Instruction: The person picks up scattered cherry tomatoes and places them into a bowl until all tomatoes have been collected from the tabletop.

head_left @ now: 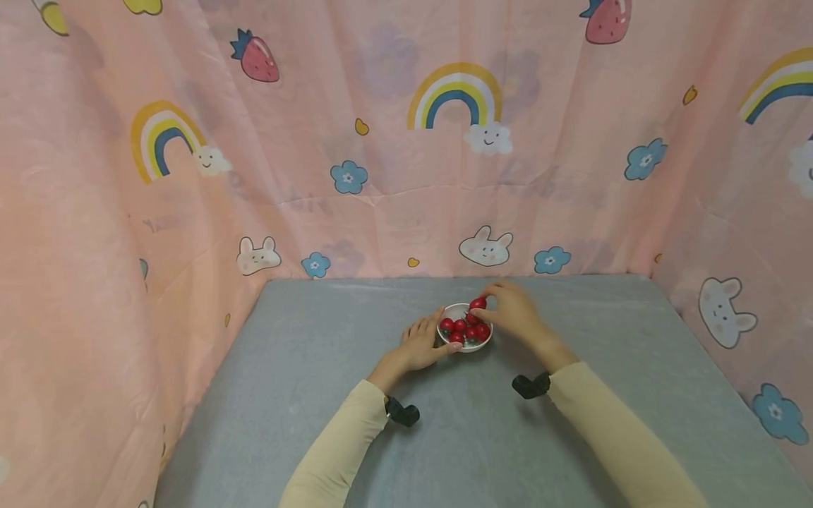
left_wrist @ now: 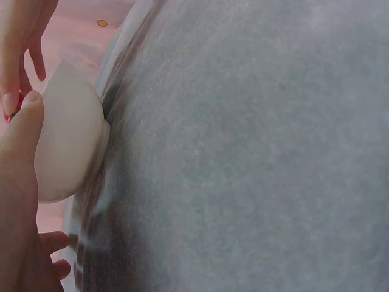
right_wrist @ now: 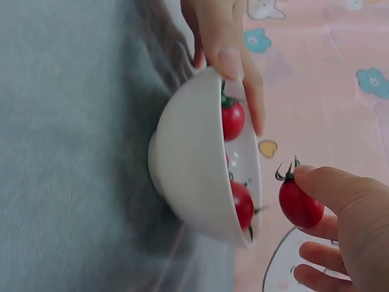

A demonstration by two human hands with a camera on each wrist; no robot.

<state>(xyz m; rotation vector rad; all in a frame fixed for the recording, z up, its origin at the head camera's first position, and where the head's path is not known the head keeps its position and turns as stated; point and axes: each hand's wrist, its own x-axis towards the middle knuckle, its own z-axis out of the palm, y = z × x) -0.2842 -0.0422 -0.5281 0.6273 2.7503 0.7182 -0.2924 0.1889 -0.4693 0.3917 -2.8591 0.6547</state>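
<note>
A white bowl (head_left: 466,348) holding several red cherry tomatoes (head_left: 459,325) stands on the grey tabletop. My left hand (head_left: 419,346) holds the bowl at its left side, thumb at the near rim and fingers spread along the far left edge. Above the bowl's right side, my right hand (head_left: 519,315) pinches one cherry tomato (right_wrist: 301,204) with a green stem between thumb and fingers. The right wrist view shows this tomato apart from the bowl's rim. From the left wrist, the bowl's outer wall (left_wrist: 70,134) hides nearly all its contents.
A grey cloth (head_left: 305,367) covers the table. Pink curtains (head_left: 394,212) printed with rainbows, rabbits and flowers hang behind and at both sides. Each wrist carries a small black camera mount (head_left: 531,386).
</note>
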